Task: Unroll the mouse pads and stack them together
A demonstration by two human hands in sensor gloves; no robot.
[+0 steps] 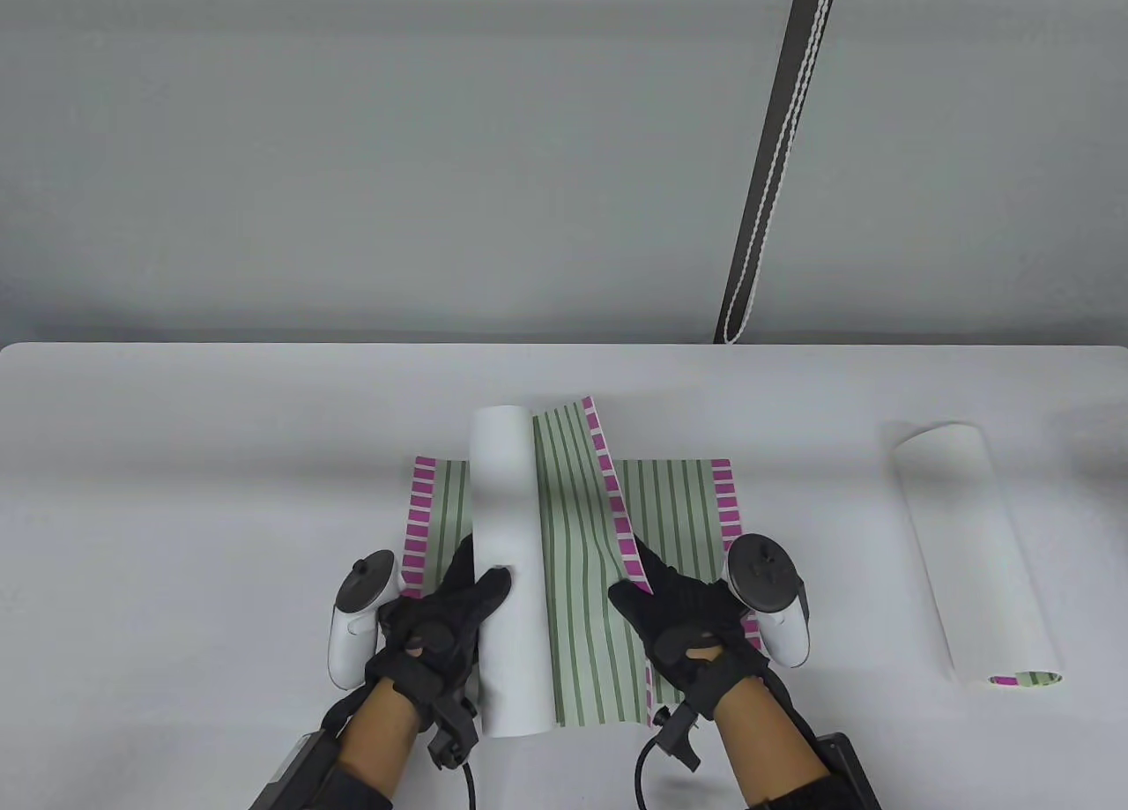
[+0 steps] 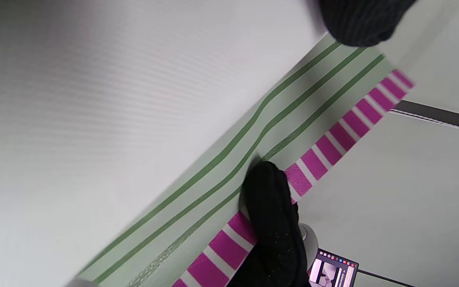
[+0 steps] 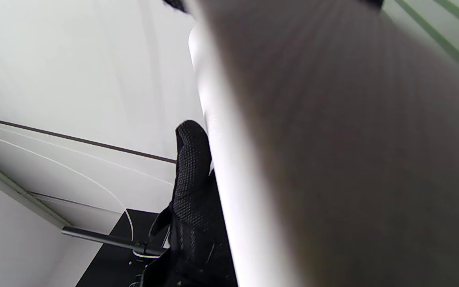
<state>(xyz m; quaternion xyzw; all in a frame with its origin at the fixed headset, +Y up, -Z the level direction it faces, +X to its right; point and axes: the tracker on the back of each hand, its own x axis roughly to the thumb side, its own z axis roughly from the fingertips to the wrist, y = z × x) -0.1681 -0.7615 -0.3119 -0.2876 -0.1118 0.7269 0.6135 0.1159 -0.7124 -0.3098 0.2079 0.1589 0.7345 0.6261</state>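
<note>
Table view alone: second roll (image 1: pixel 976 553)

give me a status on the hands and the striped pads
Left hand on white roll of half-unrolled green-striped mouse pad. Right hand holds its pink-edged free end, above a flat matching pad. Third rolled pad waiting, right side.

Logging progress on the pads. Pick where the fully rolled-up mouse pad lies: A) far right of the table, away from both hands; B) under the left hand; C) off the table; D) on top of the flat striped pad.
A: the rolled pad lies alone at the table's right, clear of the right hand.
</note>
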